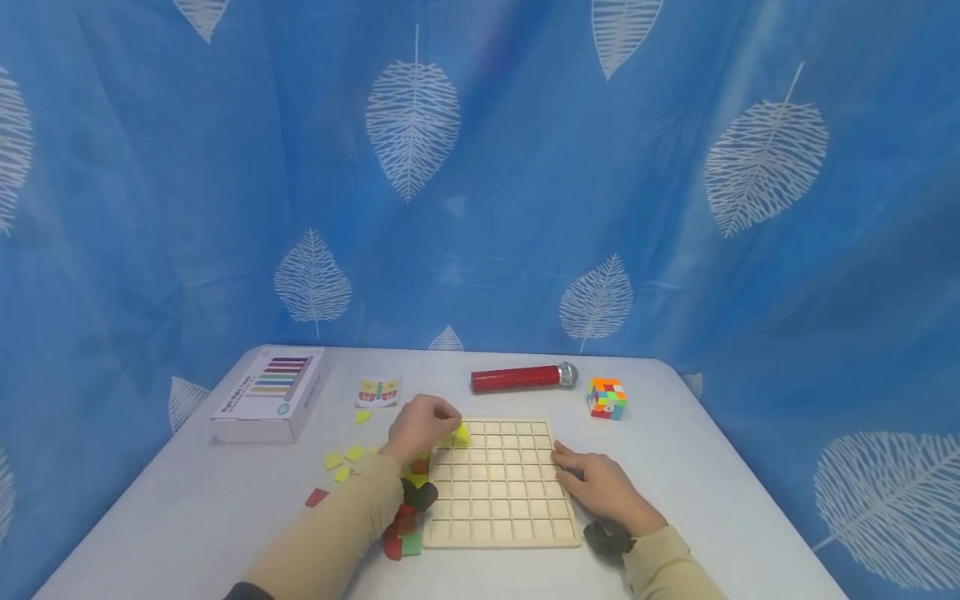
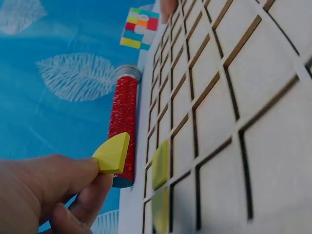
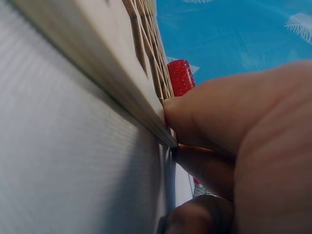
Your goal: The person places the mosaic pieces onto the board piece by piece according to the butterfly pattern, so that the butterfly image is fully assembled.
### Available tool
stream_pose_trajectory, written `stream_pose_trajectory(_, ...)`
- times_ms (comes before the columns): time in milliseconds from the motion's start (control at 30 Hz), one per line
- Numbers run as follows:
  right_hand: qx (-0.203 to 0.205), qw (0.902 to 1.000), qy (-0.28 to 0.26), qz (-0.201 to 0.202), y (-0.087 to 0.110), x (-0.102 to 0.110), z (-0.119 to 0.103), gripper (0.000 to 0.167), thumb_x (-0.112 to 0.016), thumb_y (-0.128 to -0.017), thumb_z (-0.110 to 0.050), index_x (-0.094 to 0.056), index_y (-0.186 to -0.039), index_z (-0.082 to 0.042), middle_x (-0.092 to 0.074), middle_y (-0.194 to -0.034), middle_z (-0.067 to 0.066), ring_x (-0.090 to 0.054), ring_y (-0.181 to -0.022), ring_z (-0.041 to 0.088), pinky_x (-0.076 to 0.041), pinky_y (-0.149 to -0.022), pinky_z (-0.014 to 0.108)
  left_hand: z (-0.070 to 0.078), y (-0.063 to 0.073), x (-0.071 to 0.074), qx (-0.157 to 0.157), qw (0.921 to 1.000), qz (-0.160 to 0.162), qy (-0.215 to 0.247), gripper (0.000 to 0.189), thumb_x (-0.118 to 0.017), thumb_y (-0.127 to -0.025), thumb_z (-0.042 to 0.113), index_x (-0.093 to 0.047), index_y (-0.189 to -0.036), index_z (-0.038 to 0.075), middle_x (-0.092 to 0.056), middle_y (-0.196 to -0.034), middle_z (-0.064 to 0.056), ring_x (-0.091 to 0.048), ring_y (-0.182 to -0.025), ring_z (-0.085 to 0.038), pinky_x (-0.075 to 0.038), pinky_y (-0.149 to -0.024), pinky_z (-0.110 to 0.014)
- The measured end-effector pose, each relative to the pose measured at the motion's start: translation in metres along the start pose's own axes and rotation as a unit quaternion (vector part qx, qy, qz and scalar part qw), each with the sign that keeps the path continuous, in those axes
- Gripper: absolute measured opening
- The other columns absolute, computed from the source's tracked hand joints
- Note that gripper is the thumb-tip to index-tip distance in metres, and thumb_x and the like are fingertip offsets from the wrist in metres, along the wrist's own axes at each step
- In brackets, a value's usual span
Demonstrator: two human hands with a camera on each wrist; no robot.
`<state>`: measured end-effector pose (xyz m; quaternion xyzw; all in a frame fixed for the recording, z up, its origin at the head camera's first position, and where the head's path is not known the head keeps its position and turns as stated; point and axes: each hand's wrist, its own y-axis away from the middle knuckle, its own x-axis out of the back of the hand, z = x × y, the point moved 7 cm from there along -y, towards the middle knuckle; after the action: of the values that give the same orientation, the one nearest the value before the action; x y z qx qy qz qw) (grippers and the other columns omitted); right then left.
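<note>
My left hand pinches a yellow quarter-round tile between thumb and fingers, above the far left corner of a pale wooden grid board. Two yellow tiles sit in cells of the board beneath it. At the board's right edge rests my right hand, palm down; its thumb and a fingertip touch the rim with the fingers fairly straight. Red, yellow and green tiles lie along the board's left side, partly hidden by the left forearm.
Loose yellow tiles and a red tile lie farther left. A pattern card and a white box stand behind them. Beyond the board are a red microphone and a colourful puzzle cube. A blue curtain hangs behind.
</note>
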<state>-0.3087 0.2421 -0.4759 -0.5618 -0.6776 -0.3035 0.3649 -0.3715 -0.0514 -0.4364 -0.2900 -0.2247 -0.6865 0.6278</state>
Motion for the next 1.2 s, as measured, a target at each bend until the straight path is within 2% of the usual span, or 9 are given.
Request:
stream_pose_trajectory(200, 0.002, 1.0, 0.002, 0.0, 0.0, 0.0, 0.001, 0.041, -0.067, -0.099, -0.026, -0.065, -0.138, -0.013, -0.052, -0.154, -0.004, -0.049, -0.143, 0.03, -0.04, -0.114, 0.054, 0.003, -0.006, -0.022, -0.02, 0.9996, -0.003, -0.018, 0.004, -0.076, -0.091, 0.027, -0.079, -0.09, 0.025, -0.073, -0.091, 0.009, -0.065, -0.084, -0.014, -0.05, -0.069, -0.038)
stream_pose_trajectory(367, 0.004, 1.0, 0.001, -0.001, -0.001, -0.002, 0.001, 0.04, -0.066, -0.1, -0.026, -0.066, -0.138, -0.014, -0.052, -0.154, -0.004, -0.049, -0.143, 0.029, -0.04, -0.114, 0.053, 0.002, -0.008, -0.031, -0.009, 0.9995, 0.001, -0.029, 0.003, -0.076, -0.088, 0.025, -0.079, -0.09, 0.025, -0.073, -0.091, 0.01, -0.063, -0.083, -0.014, -0.047, -0.067, -0.038)
stream_pose_trajectory(533, 0.001, 1.0, 0.003, -0.003, -0.001, -0.002, 0.001, 0.041, -0.066, -0.1, -0.027, -0.066, -0.138, -0.014, -0.052, -0.154, -0.005, -0.048, -0.144, 0.03, -0.04, -0.115, 0.053, 0.003, -0.008, -0.033, 0.009, 0.9991, 0.0, -0.042, 0.004, -0.077, -0.087, 0.024, -0.078, -0.09, 0.026, -0.073, -0.091, 0.01, -0.062, -0.084, -0.015, -0.044, -0.068, -0.039)
stream_pose_trajectory(800, 0.001, 1.0, 0.006, 0.002, -0.002, -0.001, 0.001, 0.041, -0.066, -0.1, -0.027, -0.065, -0.139, -0.014, -0.051, -0.154, -0.005, -0.048, -0.144, 0.029, -0.039, -0.115, 0.054, 0.006, -0.011, -0.031, -0.012, 0.998, -0.004, -0.061, 0.004, -0.075, -0.086, 0.023, -0.078, -0.087, 0.025, -0.072, -0.088, 0.011, -0.062, -0.079, -0.013, -0.045, -0.063, -0.035)
stream_pose_trajectory(1000, -0.002, 1.0, 0.006, 0.004, -0.001, -0.001, 0.001, 0.041, -0.066, -0.1, -0.027, -0.066, -0.138, -0.014, -0.052, -0.154, -0.006, -0.048, -0.144, 0.028, -0.04, -0.115, 0.053, 0.006, -0.011, -0.034, -0.02, 0.9972, -0.025, -0.068, 0.006, -0.075, -0.088, 0.024, -0.077, -0.084, 0.028, -0.072, -0.089, 0.011, -0.061, -0.079, -0.013, -0.045, -0.063, -0.036)
stream_pose_trajectory(1067, -0.003, 1.0, 0.007, 0.006, -0.001, -0.001, 0.001, 0.041, -0.067, -0.099, -0.027, -0.066, -0.138, -0.014, -0.052, -0.154, -0.006, -0.048, -0.144, 0.028, -0.04, -0.115, 0.053, 0.008, -0.01, -0.035, -0.027, 0.9966, -0.032, -0.071, 0.006, -0.075, -0.089, 0.024, -0.078, -0.085, 0.028, -0.073, -0.092, 0.011, -0.063, -0.081, -0.014, -0.046, -0.063, -0.038)
stream_pose_trajectory(1200, -0.002, 0.9999, 0.01, 0.008, 0.0, 0.0, 0.0, 0.041, -0.067, -0.099, -0.026, -0.066, -0.138, -0.014, -0.053, -0.153, -0.006, -0.049, -0.144, 0.028, -0.04, -0.114, 0.053, 0.015, -0.009, -0.037, -0.066, 0.9934, -0.036, -0.087, 0.007, -0.076, -0.091, 0.022, -0.08, -0.09, 0.027, -0.076, -0.097, 0.009, -0.068, -0.088, -0.016, -0.051, -0.066, -0.04)
